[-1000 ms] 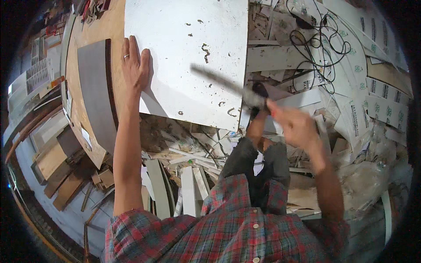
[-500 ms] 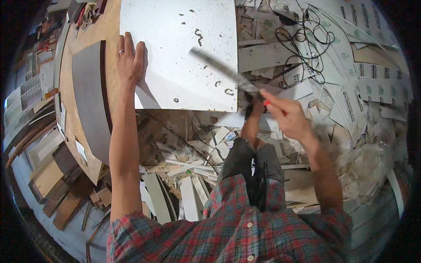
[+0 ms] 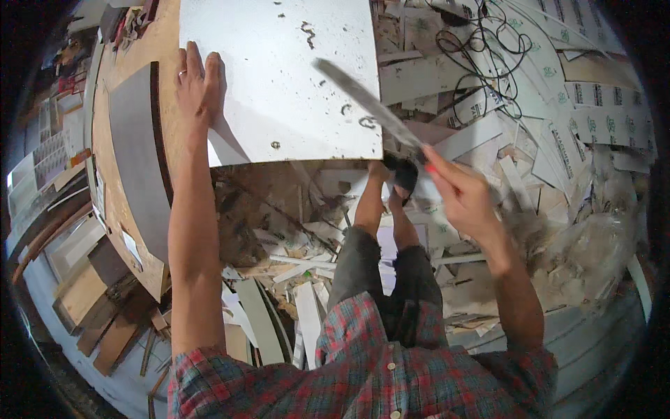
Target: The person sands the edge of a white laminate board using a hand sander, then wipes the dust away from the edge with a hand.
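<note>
A white board (image 3: 272, 105), speckled with dark glue-like marks, lies flat in front of me. My left hand (image 3: 199, 84) rests on its left edge, fingers stretched out and palm down. In my right hand (image 3: 462, 199), closed round a red handle, is a long flat metal file (image 3: 366, 100). Its blade slants up and left across the board's right edge, blurred by motion. Whether the blade touches that edge I cannot tell. The fingers hide most of the handle.
A curved grey panel (image 3: 136, 133) lies on the wooden tabletop (image 3: 129, 66) left of the board. Offcuts (image 3: 307, 318) litter the floor round my legs. At the right are a tangled black cable (image 3: 481, 52), printed sheets (image 3: 607, 126) and crumpled clear plastic (image 3: 593, 258).
The file has shifted a little to the right and its tip is higher. My legs have moved apart, and the view has shifted slightly. My left hand stays on the board.
</note>
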The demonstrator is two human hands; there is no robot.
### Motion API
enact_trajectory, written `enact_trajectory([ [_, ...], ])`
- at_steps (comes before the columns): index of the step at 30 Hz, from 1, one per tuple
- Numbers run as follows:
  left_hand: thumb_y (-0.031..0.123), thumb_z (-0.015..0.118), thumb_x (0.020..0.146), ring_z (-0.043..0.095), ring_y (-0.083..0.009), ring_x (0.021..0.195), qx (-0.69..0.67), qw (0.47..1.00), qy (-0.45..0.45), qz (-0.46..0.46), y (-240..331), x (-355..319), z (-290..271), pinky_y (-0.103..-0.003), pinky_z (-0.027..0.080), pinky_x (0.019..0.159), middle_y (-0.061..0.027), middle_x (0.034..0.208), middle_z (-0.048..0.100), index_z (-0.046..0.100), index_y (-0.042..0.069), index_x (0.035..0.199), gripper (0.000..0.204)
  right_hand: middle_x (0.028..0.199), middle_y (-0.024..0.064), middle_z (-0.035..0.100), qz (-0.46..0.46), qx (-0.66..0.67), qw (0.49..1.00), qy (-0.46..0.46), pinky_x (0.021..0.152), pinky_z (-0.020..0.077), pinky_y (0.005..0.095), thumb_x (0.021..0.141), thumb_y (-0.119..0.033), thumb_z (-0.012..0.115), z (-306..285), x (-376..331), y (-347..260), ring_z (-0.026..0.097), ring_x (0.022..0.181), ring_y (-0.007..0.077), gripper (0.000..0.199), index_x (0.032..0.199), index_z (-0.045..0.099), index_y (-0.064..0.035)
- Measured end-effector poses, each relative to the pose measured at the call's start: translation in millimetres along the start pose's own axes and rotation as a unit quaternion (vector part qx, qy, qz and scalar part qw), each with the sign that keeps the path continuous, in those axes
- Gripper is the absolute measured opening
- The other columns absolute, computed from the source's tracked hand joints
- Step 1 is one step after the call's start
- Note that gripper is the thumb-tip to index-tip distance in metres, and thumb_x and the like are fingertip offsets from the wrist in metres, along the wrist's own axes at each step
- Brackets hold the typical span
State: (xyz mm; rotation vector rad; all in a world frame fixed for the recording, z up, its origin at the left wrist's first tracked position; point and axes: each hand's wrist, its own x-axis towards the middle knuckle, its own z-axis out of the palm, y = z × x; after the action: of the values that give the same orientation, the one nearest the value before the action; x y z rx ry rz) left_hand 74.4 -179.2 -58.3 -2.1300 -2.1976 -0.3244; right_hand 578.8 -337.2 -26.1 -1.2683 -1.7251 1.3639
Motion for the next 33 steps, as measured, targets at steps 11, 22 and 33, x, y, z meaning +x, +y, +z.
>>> enact_trajectory([
  [11,0.037,0.048,0.104,0.033,-0.0453,0.146,0.012,0.999,0.022,0.036,18.7,-2.5,-12.7,-0.054,0.03,0.116,-0.0243,0.157,0.038,0.052,0.023,0.139,0.037,0.096,0.0182,0.072,0.0,0.002,0.995,-0.103,0.07,0.0531,0.0369,0.096,-0.004,0.061,6.4,20.9,-2.0,0.067,0.076,0.028,0.046,0.14,0.062,-0.0166],
  [22,0.04,0.038,0.107,0.029,-0.0403,0.15,-0.015,1.0,0.006,-0.026,19.8,-1.5,-8.2,-0.053,0.027,0.118,-0.0213,0.16,0.035,0.056,0.028,0.131,0.033,0.102,0.0215,0.072,0.029,0.011,0.998,-0.063,0.074,0.0536,0.0342,0.096,-0.002,0.061,14.4,2.1,0.6,0.07,0.081,0.0287,0.042,0.137,0.062,-0.0052],
  [33,0.054,0.036,0.103,0.022,-0.0379,0.153,0.104,0.991,-0.008,0.089,0.4,4.1,-3.6,-0.05,0.02,0.121,-0.0187,0.163,0.031,0.044,0.02,0.151,0.06,0.094,0.0176,0.073,0.007,0.011,1.0,0.01,0.073,0.0543,0.0344,0.096,0.0,0.059,22.2,1.2,-8.8,0.071,0.08,0.0243,0.043,0.139,0.061,-0.0079],
])
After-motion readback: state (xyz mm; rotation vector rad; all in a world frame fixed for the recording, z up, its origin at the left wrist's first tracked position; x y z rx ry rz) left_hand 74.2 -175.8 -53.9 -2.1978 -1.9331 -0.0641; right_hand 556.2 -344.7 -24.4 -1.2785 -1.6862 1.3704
